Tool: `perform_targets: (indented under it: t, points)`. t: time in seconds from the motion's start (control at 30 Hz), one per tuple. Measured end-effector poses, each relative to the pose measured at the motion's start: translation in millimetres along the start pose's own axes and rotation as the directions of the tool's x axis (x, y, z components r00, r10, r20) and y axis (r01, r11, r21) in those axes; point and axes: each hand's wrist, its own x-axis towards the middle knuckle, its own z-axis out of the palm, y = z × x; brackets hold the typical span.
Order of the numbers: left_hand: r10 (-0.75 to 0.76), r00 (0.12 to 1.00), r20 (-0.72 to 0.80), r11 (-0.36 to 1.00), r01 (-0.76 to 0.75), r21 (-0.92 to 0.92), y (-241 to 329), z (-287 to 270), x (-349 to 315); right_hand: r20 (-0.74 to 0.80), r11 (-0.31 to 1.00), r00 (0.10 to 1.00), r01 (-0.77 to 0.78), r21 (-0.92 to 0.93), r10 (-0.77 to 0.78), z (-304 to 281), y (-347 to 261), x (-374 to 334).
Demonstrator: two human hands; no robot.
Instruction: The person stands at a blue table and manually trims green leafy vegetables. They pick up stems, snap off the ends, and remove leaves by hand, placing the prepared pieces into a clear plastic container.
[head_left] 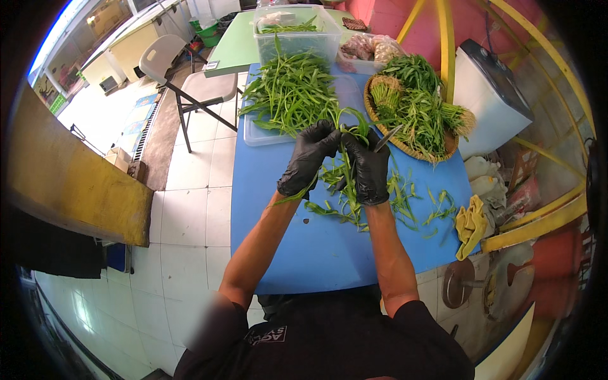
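Observation:
Over the blue table (304,253), my left hand (309,158), in a black glove, pinches a stalk of leafy greens, perhaps water spinach. My right hand (368,168), gloved the same way, closes round a small knife (388,137) whose blade points up and to the right. Green stems (354,120) run between the two hands and hang below them. A big heap of long-leaved greens (288,92) lies just beyond my left hand on a shallow clear tray (258,134). Loose stems and leaves (345,202) are scattered under and beside my right hand.
At the far right sits a woven basket (451,149) of rooted greens. A clear plastic tub (297,43) and a container of bagged food (367,54) stand behind. Yellow gloves (470,227) hang at the right edge. A folding chair (202,88) stands left; yellow railing runs right.

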Motion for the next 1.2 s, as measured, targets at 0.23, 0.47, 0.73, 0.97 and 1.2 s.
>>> perform_targets:
  t: [0.23, 0.47, 0.73, 0.97, 1.2]
  points:
    - [0.178, 0.955, -0.238, 0.983, -0.185, -0.007, 7, -29, 10, 0.164, 0.931, 0.949, -0.212, -0.296, 0.269, -29, -8, -36]
    - [0.216, 0.927, -0.307, 0.976, -0.205, 0.069, 25, -35, 10, 0.274, 0.719, 0.949, 0.082, -0.69, 0.155, -133, 22, -58]
    - [0.136, 0.947, -0.29, 0.99, -0.118, 0.081, 17, -2, -3, 0.342, 0.667, 0.858, 0.513, -0.541, -0.383, -21, -8, -38]
    - [0.163, 0.943, -0.291, 0.986, -0.144, 0.088, 24, 8, -7, 0.361, 0.62, 0.795, 0.607, -0.497, -0.488, -11, 9, -23]
    - [0.111, 0.949, -0.295, 0.992, -0.089, 0.085, 22, 12, -8, 0.189, 0.884, 0.966, 0.239, -0.401, -0.176, -8, 2, -32]
